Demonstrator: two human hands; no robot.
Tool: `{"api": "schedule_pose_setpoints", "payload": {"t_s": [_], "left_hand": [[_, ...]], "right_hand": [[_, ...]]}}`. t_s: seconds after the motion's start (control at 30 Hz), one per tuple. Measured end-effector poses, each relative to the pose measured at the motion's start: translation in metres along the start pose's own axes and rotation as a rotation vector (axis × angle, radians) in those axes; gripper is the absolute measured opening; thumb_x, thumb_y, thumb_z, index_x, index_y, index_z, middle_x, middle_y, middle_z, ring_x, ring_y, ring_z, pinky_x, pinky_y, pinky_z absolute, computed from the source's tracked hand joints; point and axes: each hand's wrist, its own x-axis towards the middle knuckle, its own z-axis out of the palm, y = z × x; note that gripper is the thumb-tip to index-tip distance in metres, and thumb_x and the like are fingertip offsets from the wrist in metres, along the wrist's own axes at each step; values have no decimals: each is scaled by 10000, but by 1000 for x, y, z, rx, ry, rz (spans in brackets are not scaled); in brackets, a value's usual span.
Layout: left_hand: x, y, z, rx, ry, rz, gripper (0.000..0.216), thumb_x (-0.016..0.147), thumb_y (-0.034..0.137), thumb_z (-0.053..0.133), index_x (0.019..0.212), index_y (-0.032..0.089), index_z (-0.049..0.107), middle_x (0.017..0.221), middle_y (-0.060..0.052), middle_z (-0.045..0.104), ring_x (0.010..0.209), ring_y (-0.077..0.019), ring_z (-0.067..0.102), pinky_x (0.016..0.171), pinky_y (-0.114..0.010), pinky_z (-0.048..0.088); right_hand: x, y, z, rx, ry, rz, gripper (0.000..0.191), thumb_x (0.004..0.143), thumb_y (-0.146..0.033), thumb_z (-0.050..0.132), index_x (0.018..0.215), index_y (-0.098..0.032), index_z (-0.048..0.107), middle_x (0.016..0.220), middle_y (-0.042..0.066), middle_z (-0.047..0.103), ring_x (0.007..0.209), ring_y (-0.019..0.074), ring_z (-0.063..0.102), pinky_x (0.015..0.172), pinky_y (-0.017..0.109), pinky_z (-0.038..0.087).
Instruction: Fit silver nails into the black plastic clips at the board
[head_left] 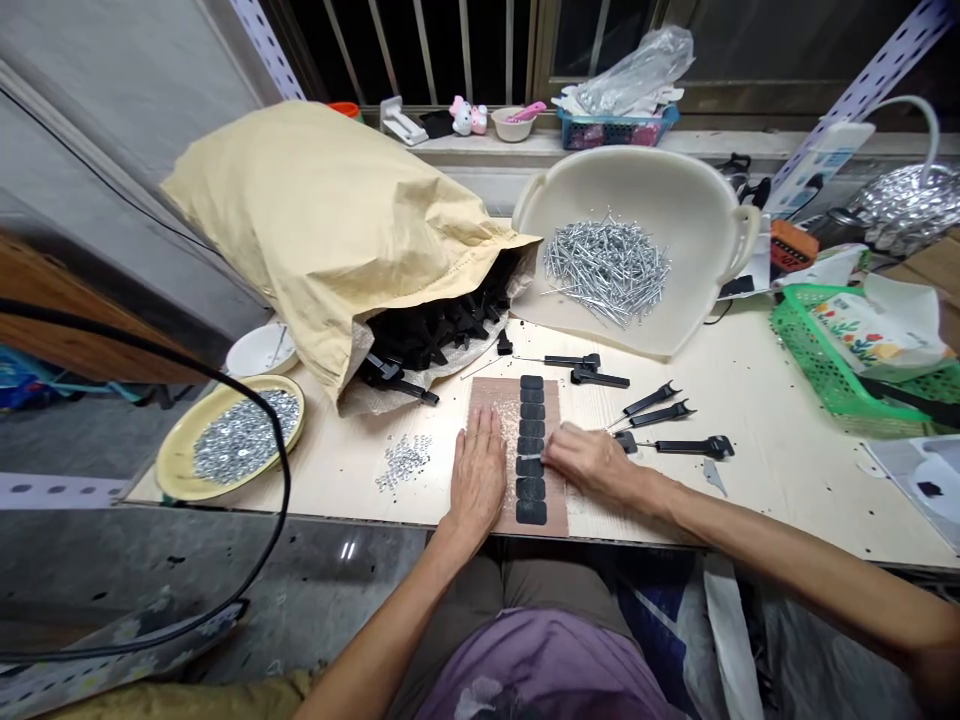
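My left hand (480,468) lies flat with its fingers stretched out on the left part of a brown board (555,505). A column of several black rounded pads (532,487) runs down that board. My right hand (589,458) is closed at the column's right side, its fingers pinching a thin pale blade-like strip (531,457) that reaches across one pad. The grip end of the strip is hidden by my fingers. Just right of this hand lie black plastic clips with metal pins (686,446). Left of my left hand is a scatter of small metal pieces (405,462).
A large paper sack (322,210) of black plastic parts lies at the back left. Behind the board stands a white basin (705,240) of metal pins. A yellow dish (174,470) of metal pieces sits left; a green basket (817,350) stands right. A black cable (281,440) arcs across the left.
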Motion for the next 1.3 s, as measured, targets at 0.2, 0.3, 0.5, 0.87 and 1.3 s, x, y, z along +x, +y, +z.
{"api": "schedule_pose_setpoints", "payload": {"t_s": [0.2, 0.3, 0.5, 0.87, 1.3], "left_hand": [[2, -2, 0, 22, -23, -6, 479, 961, 205, 219, 1418, 119, 335, 1491, -147, 320, 1413, -263, 193, 1094, -507, 290], [3, -2, 1, 46, -24, -5, 475, 963, 207, 221, 1414, 118, 342, 1491, -143, 322, 1411, -262, 204, 1095, -498, 292], [2, -1, 0, 80, -39, -5, 475, 970, 222, 219, 1418, 109, 327, 1500, -140, 307, 1414, -263, 194, 1098, -486, 288], [2, -3, 1, 55, 8, 18, 478, 974, 241, 212, 1429, 140, 318, 1498, -129, 316, 1411, -261, 206, 1090, -495, 300], [-2, -15, 15, 49, 63, 57, 493, 962, 186, 240, 1454, 153, 257, 1505, -127, 304, 1414, -241, 205, 1107, -493, 275]], "right_hand": [[7, 10, -9, 35, 103, 121, 315, 984, -315, 337, 881, -174, 599, 854, 59, 570, 738, 147, 498, 532, 261, 405], [13, 12, -7, -31, 77, 39, 325, 987, -296, 329, 840, -172, 592, 810, 51, 554, 737, 145, 482, 516, 244, 371], [5, -1, 1, -92, 90, -22, 319, 984, -296, 343, 782, -171, 557, 760, 40, 528, 738, 137, 469, 505, 230, 321], [9, -13, -16, -40, 125, 83, 291, 984, -169, 276, 830, -151, 522, 743, 16, 513, 594, 91, 424, 448, 204, 308], [-24, 34, -65, -267, 38, 180, 222, 925, -305, 484, 809, -169, 615, 810, 45, 608, 741, 154, 516, 607, 261, 357]]}}
